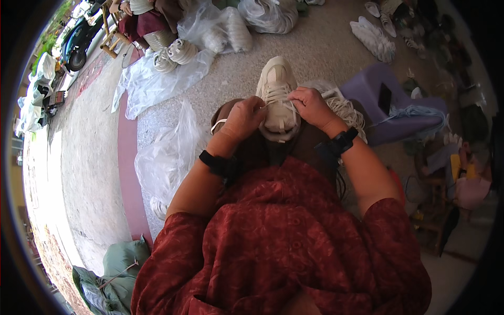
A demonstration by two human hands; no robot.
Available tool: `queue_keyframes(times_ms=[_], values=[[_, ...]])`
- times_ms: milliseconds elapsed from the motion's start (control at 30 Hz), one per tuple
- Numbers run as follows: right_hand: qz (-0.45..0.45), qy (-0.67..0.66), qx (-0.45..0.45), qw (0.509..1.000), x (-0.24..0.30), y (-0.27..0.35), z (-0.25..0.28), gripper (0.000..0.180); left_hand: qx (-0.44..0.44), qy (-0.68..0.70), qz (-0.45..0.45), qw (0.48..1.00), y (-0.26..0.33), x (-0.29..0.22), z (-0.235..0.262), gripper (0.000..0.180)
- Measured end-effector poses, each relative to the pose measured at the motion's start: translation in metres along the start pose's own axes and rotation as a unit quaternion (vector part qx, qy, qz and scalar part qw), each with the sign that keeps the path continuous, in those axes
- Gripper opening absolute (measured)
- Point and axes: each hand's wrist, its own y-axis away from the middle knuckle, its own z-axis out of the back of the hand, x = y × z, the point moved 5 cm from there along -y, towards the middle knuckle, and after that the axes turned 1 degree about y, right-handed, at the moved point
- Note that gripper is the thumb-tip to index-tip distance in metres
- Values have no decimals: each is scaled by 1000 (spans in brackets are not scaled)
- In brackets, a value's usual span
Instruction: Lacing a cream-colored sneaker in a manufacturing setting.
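Observation:
A beige sneaker (280,116) rests between my knees, its toe pointing away from me. A pale shoelace (277,93) zigzags across its front. My left hand (247,116) is at the left side of the lacing, fingers pinched on the lace. On the opposite side, my right hand (311,106) pinches the lace by the upper row of eyelets. Both hands touch or nearly touch the shoe, and the fingertips partly hide the lace ends. A loose bundle of cream laces (345,112) hangs by my right knee.
At the right stands a purple plastic stool (362,84) bearing a dark phone (385,98) and light blue laces (415,112). Clear plastic bags (170,152) lie at the left. Beyond are bagged shoes (223,31), a seated person (144,21), a motorbike (79,44) and white shoes (373,39).

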Motion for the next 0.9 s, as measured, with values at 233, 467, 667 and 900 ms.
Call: queue_keyframes(times_ms=[233,467,667,900], values=[[90,215,41,972,11,-1,-17,6,5,17,60,998,4,6,1,21],[101,313,12,944,22,2,-20,4,-66,-46,-60,995,10,-2,8,13],[77,344,33,935,21,-8,-28,3,-140,-149,-106,973,9,-16,21,5],[-267,-257,-117,922,-52,16,-26,9,-166,-105,3,981,11,10,22,8]])
